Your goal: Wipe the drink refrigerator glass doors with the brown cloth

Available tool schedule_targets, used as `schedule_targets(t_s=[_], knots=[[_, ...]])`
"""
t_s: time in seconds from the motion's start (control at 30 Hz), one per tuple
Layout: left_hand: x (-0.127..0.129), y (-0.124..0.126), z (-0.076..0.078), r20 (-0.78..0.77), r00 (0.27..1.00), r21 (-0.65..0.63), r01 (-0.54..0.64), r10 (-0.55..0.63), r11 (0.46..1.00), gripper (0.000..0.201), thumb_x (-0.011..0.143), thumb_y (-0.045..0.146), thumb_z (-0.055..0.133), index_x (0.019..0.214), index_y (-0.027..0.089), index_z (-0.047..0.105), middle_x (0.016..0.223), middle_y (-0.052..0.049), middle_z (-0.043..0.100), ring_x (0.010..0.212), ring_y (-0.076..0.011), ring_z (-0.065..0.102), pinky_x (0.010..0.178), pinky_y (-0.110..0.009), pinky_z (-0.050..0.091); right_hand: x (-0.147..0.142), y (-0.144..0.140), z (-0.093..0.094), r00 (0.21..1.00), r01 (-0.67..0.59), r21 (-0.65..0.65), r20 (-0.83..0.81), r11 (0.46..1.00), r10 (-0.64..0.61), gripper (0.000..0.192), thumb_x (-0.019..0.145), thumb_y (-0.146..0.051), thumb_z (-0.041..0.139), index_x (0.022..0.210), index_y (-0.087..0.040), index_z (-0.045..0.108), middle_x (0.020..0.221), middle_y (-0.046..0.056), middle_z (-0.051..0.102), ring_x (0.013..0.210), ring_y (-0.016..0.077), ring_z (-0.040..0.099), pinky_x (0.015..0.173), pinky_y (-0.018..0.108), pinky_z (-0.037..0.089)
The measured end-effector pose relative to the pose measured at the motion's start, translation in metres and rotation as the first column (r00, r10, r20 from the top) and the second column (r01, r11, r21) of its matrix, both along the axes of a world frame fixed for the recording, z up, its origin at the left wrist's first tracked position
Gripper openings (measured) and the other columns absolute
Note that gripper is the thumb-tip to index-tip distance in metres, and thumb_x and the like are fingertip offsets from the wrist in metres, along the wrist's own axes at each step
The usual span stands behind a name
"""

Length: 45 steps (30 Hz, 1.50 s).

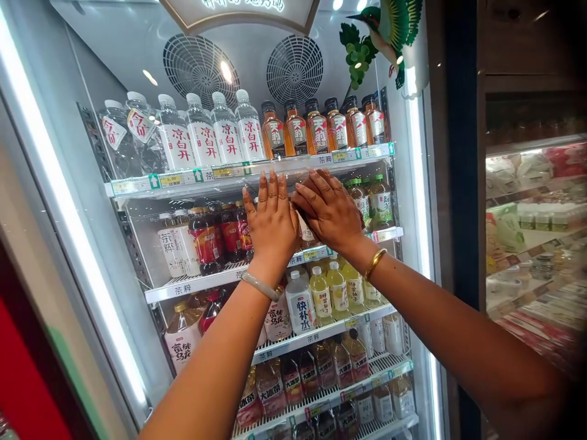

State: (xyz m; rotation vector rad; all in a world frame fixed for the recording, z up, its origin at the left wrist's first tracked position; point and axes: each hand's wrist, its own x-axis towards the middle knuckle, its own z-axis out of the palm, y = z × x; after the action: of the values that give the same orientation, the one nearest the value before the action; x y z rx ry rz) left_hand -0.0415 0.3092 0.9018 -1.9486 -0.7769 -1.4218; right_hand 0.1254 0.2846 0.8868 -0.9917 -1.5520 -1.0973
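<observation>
Both my hands are raised against the clear glass door (247,134) of a lit drinks fridge. My left hand (271,223) lies flat with its fingers stretched upward, a pale bangle on its wrist. Beside it, my right hand (332,211) leans left with fingers extended, a gold bangle on its wrist; a dark reflection seems to show at its fingertips. Neither hand holds anything. Behind the glass, water bottles (177,137) and amber drink bottles (316,128) line the top shelf. My hands hide part of the shelf below, where dark red-labelled bottles (205,238) stand.
Lower shelves carry yellow drink bottles (337,287), a white-labelled bottle (300,305) and iced tea bottles (270,388). A bright light strip (68,208) runs down the left side. At the right stands another stocked display case (536,238). A bird decoration (387,36) hangs at the upper right.
</observation>
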Motion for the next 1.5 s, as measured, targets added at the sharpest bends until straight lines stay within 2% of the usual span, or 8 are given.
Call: schedule_targets(t_s=[0.23, 0.5, 0.73, 0.9, 1.03, 1.13, 1.37, 1.5], knots=[[-0.014, 0.0, 0.007, 0.043, 0.999, -0.031, -0.003, 0.005, 1.0, 0.063, 0.1, 0.025, 0.04, 0.162, 0.016, 0.039, 0.173, -0.01, 0.025, 0.165, -0.024, 0.011, 0.133, -0.053, -0.012, -0.046, 0.01, 0.04, 0.993, 0.03, 0.001, -0.112, 1.0, -0.029, 0.052, 0.103, -0.038, 0.05, 0.154, -0.031, 0.048, 0.171, 0.001, 0.033, 0.164, 0.0289, 0.018, 0.137, 0.054, 0.021], [-0.044, 0.001, -0.002, 0.009, 1.0, -0.028, -0.009, 0.009, 1.0, 0.069, 0.096, 0.021, 0.044, 0.164, 0.023, 0.034, 0.174, -0.005, 0.025, 0.165, -0.0223, 0.012, 0.131, -0.053, -0.016, -0.044, 0.001, 0.001, 0.998, 0.03, -0.04, 0.063, 0.999, -0.027, 0.054, 0.104, -0.038, 0.047, 0.158, -0.036, 0.042, 0.174, -0.003, 0.028, 0.165, 0.0257, 0.013, 0.137, 0.053, 0.02], [-0.048, 0.0, 0.0, 0.031, 0.999, -0.032, -0.02, 0.021, 0.999, 0.06, 0.1, 0.025, 0.043, 0.159, 0.019, 0.043, 0.173, -0.007, 0.028, 0.165, -0.024, 0.013, 0.131, -0.052, -0.016, -0.075, 0.015, 0.037, 0.992, -0.036, 0.001, -0.119, 0.999, 0.036, 0.051, 0.104, -0.036, 0.042, 0.155, -0.033, 0.046, 0.173, -0.004, 0.03, 0.165, 0.0285, 0.013, 0.137, 0.058, 0.015], [-0.066, -0.002, -0.007, 0.114, 0.993, -0.044, -0.035, 0.04, 0.998, 0.065, 0.099, 0.022, 0.043, 0.164, 0.021, 0.034, 0.174, -0.006, 0.026, 0.165, -0.0234, 0.008, 0.133, -0.051, -0.017, -0.106, 0.012, 0.022, 0.99, -0.003, -0.047, -0.142, 0.999, -0.004, 0.057, 0.104, -0.037, 0.044, 0.16, -0.033, 0.037, 0.175, -0.004, 0.024, 0.166, 0.0283, 0.006, 0.138, 0.057, 0.013], [-0.073, -0.019, -0.021, 0.14, 0.988, 0.035, 0.058, -0.062, 0.998, 0.067, 0.104, 0.024, 0.028, 0.169, 0.025, 0.012, 0.178, -0.001, 0.014, 0.165, -0.0225, 0.006, 0.137, -0.051, 0.0, -0.11, 0.005, 0.003, 0.98, 0.009, -0.057, -0.199, 0.998, -0.02, 0.06, 0.106, -0.04, 0.04, 0.164, -0.032, 0.029, 0.176, -0.001, 0.021, 0.166, 0.0272, 0.005, 0.137, 0.059, 0.012], [-0.064, -0.038, -0.022, -0.069, 0.983, 0.078, 0.177, -0.172, 0.981, 0.063, 0.107, 0.03, 0.02, 0.169, 0.028, 0.009, 0.178, 0.001, 0.015, 0.165, -0.0213, 0.008, 0.136, -0.047, 0.016, -0.11, 0.007, 0.007, 0.957, 0.016, -0.107, -0.287, 0.994, -0.046, 0.062, 0.107, -0.044, 0.039, 0.166, -0.03, 0.026, 0.177, 0.001, 0.017, 0.166, 0.03, 0.004, 0.136, 0.063, 0.01], [-0.049, -0.03, 0.003, -0.034, 0.961, 0.091, 0.275, -0.273, 0.957, 0.063, 0.106, 0.032, 0.002, 0.169, 0.029, -0.005, 0.178, 0.001, 0.016, 0.164, -0.0154, 0.014, 0.133, -0.037, 0.024, -0.12, 0.018, 0.032, 0.956, -0.202, -0.133, -0.24, 0.97, 0.167, 0.061, 0.109, -0.03, 0.025, 0.169, -0.025, 0.013, 0.177, 0.002, 0.021, 0.165, 0.0183, 0.017, 0.135, 0.045, 0.028], [-0.059, -0.005, 0.004, 0.03, 0.995, 0.072, 0.091, -0.093, 0.993, 0.066, 0.107, 0.047, 0.026, 0.169, 0.027, 0.017, 0.178, -0.006, 0.016, 0.165, -0.026, 0.01, 0.136, -0.051, 0.011, -0.106, 0.01, 0.029, 0.923, -0.357, -0.061, -0.179, 0.932, 0.342, 0.06, 0.108, -0.026, 0.014, 0.168, -0.016, 0.016, 0.176, 0.005, 0.023, 0.163, 0.0087, 0.02, 0.133, 0.032, 0.028]])
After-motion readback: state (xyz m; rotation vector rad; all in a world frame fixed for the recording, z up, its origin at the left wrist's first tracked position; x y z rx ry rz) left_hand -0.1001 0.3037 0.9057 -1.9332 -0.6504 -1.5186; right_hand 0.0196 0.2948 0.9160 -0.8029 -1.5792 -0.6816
